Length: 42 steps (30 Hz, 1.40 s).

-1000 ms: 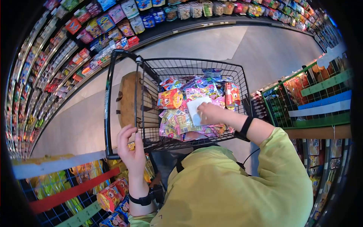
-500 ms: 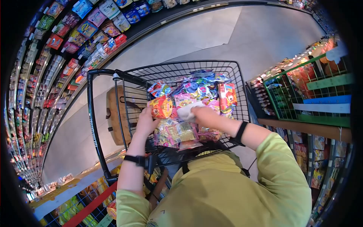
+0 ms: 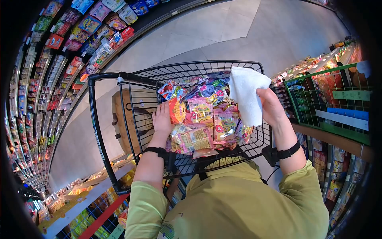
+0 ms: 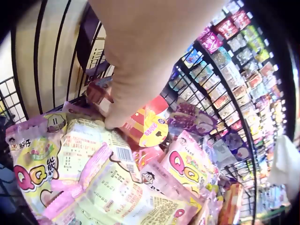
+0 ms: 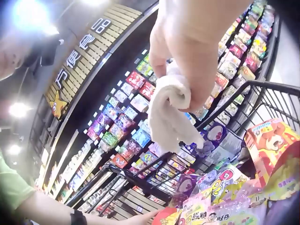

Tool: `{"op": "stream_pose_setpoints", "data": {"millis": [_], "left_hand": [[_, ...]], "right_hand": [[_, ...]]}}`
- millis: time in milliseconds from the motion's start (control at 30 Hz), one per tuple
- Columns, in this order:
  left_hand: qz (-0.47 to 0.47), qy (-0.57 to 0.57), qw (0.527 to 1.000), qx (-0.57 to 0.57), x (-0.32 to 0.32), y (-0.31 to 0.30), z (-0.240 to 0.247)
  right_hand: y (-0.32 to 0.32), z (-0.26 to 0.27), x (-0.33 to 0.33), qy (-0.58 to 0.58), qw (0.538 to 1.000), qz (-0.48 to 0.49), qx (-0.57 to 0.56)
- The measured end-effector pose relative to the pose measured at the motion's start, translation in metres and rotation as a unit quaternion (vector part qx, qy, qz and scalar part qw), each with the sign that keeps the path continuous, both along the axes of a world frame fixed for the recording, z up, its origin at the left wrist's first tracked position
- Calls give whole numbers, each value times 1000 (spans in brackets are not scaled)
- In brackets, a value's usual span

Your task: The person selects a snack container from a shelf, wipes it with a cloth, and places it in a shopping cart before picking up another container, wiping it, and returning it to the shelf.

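My right hand [image 3: 272, 106] pinches a white cloth [image 3: 247, 93] by its edge, and the cloth hangs over the right end of the black wire cart [image 3: 254, 149]. In the right wrist view the cloth [image 5: 171, 119] is folded and curls over at the top. My left hand [image 3: 162, 119] rests on the left side of the cart's load, against a red and yellow snack package [image 3: 177, 110]; the left wrist view shows red packaging [image 4: 152, 119] beside that hand, its fingertips hidden. Pink QQ candy bags [image 3: 226, 125] lie heaped around it.
A brown bag [image 3: 126, 119] sits behind the cart's bars on the left, near the black handle [image 3: 97, 131]. Shelves of packaged snacks [image 3: 71, 40] curve along the left. A green wire display basket [image 3: 330, 101] stands close on the right. Grey floor [image 3: 207, 30] lies beyond the cart.
My right hand has lifted the white cloth from the candy bags to the cart's right end. My left hand has come from beside the handle onto the load at the cart's left.
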<state>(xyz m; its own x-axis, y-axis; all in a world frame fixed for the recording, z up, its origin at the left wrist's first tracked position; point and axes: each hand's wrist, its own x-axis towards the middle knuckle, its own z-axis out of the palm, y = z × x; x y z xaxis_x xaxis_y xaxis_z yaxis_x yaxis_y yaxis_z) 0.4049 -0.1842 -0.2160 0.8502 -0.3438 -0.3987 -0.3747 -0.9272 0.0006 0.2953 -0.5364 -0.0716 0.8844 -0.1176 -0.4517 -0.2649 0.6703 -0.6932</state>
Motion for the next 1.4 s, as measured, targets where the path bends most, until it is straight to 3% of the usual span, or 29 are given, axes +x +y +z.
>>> {"op": "stream_pose_setpoints", "data": {"millis": [133, 200, 267, 333, 467, 633, 700, 733, 800, 933, 1000, 1067, 1133, 1300, 1367, 1400], "left_hand": [[22, 12, 990, -140, -15, 16, 41], [27, 23, 982, -187, -26, 30, 70], [68, 44, 945, -317, -44, 42, 104], [110, 19, 927, -358, -72, 51, 150], [164, -55, 856, -488, -120, 75, 179], [199, -175, 887, -379, -165, 89, 218], [236, -206, 892, -325, -179, 94, 228], [244, -216, 888, -324, -184, 98, 229], [223, -308, 883, -276, -196, 104, 231], [246, -364, 870, -224, -218, 121, 219], [252, -391, 857, -221, -224, 131, 217], [255, -411, 847, -219, -230, 138, 218], [231, -437, 846, -199, -233, 145, 223], [228, -433, 854, -176, -238, 163, 234], [218, -459, 850, -140, -236, 171, 233], [215, -458, 851, -141, -235, 176, 232]], "right_hand": [[15, 12, 2, -14, 995, 3, -101], [25, 13, 4, -25, 995, 5, -98], [37, 15, 7, -46, 997, 17, -62], [57, 20, 8, -52, 996, 35, -64], [117, 40, 6, -50, 990, 85, -98], [207, 104, -6, -277, 905, 227, -230], [245, 108, -13, -392, 838, 213, -314], [266, 107, -19, -438, 783, 210, -388], [297, 104, -29, -471, 617, 285, -563], [353, 85, -53, -457, 601, 331, -566], [364, 89, -52, -441, 664, 384, -466], [371, 86, -52, -467, 655, 370, -465], [374, 84, -49, -432, 667, 419, -439], [366, 85, -49, -463, 635, 434, -440], [362, 84, -51, -478, 586, 483, -442], [359, 89, -52, -477, 587, 481, -443]]}}
